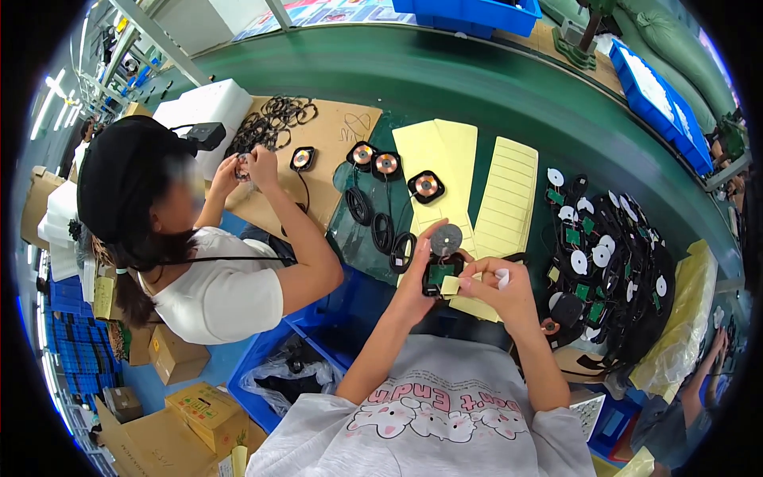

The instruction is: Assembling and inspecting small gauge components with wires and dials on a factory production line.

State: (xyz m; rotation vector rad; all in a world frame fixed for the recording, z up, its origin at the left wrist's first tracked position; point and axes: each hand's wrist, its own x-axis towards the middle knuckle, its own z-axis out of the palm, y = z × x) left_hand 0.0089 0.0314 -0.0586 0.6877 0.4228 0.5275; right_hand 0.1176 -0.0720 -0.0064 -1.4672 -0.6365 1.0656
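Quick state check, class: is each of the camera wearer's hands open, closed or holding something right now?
Left hand: closed, holding a black-and-green circuit part.
Right hand: closed, pinching a small pale-yellow piece.

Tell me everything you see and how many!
table: one, green, centre
unit: one, black and green, held centre
disc: one, grey, at unit
tab: one, yellow, at unit
coils: at least five, copper, table
cable loops: three, black, near coils
sheets: several, yellow, table middle
parts pile: one, mostly black, table right
rings: many, black, left cardboard
bins: at least three, blue, around table
boxes: several, brown, lower left
near co-worker: one, white-shirted, left
left fingers: one hand, bare, gripping unit
right fingers: one hand, bare, pinching tab
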